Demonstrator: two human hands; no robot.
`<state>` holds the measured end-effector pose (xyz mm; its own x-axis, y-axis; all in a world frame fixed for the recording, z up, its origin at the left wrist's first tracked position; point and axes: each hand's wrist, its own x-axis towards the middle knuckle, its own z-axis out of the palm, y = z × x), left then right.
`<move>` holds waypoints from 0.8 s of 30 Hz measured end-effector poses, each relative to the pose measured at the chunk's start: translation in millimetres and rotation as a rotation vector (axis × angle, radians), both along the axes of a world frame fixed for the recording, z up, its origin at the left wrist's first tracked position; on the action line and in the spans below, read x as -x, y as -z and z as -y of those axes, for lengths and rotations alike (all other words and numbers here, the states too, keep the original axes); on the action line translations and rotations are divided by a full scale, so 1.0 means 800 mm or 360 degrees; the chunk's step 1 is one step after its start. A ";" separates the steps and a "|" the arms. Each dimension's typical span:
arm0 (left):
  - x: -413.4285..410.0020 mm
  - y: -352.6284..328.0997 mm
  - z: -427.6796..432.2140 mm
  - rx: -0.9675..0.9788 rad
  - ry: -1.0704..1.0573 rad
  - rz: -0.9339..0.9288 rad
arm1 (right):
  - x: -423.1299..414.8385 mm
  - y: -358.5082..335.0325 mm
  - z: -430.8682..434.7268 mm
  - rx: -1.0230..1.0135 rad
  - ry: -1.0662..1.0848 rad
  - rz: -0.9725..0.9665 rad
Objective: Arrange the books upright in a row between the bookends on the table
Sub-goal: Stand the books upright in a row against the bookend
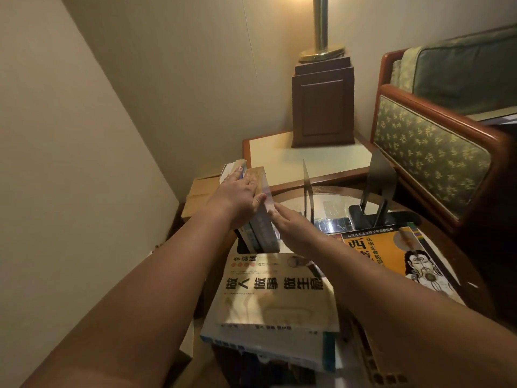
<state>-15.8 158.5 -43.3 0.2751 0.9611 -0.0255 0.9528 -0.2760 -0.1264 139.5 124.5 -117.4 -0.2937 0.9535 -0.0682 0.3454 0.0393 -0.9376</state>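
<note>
Steadying upright books (261, 233)
Left hand (237, 196) flat on top, right hand (293, 228) flat alongside; press evenly so none tips.

Flat, outstretched: left hand (237, 193), right hand (292, 224)

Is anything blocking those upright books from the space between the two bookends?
Yes. The left bookend stands upright between the books and that space, and the right hand lies against the books on that same side. They would likely have to go around it.
</note>
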 end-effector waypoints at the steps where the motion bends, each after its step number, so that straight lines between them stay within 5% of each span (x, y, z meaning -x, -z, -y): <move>1: -0.001 -0.002 0.003 0.0006 -0.0008 0.0005 | -0.014 -0.012 0.024 -0.0013 0.0012 0.0093; 9: -0.008 -0.016 0.019 0.0041 -0.0011 0.0009 | -0.127 -0.024 0.151 -0.0645 -0.0024 0.1008; 14: -0.014 -0.019 0.028 0.0018 -0.0024 0.0059 | -0.175 -0.018 0.168 -0.0247 0.0086 0.1629; 20: -0.017 -0.020 0.031 0.0004 -0.0041 0.0077 | -0.198 0.006 0.181 -0.0097 0.0209 0.1550; 24: -0.017 -0.018 0.028 0.0008 -0.0037 0.0053 | -0.213 0.005 0.170 -0.0107 0.0712 0.1234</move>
<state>-2.0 136.2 -28.7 0.2532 0.9672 -0.0218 0.9627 -0.2542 -0.0932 310.3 -11.5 -121.6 0.2116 0.9768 -0.0330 0.8767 -0.2046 -0.4354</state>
